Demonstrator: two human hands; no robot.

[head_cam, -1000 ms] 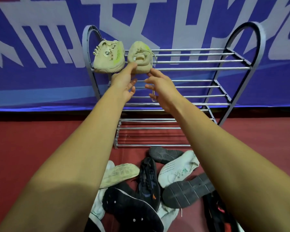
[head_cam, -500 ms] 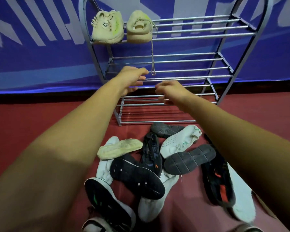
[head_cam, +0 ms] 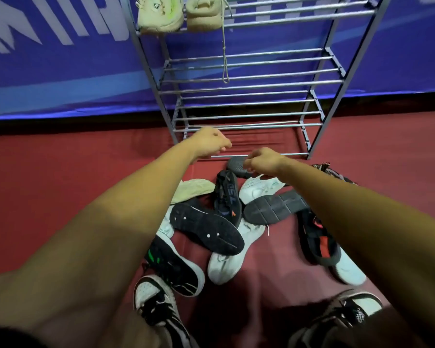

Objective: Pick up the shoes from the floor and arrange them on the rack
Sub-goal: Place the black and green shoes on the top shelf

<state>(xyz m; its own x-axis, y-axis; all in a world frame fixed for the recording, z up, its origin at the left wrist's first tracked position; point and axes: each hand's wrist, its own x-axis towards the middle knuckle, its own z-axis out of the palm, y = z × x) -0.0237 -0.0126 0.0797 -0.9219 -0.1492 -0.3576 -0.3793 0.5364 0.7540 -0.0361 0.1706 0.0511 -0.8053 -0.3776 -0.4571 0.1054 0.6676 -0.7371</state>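
My left hand (head_cam: 209, 143) and right hand (head_cam: 261, 162) hover loosely curled, holding nothing, over the jumbled black and white sneakers (head_cam: 206, 227) on the red floor (head_cam: 60, 184). They look light, with soft uppers and stiff soles, so I'd pinch 1 by its heel collar.

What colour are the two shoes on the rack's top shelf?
Shoes: pale beige, best in head view.

One head-worn wide-angle camera is looking forward and down, sitting close above shoes (head_cam: 207, 229) and facing a rack (head_cam: 249, 76).
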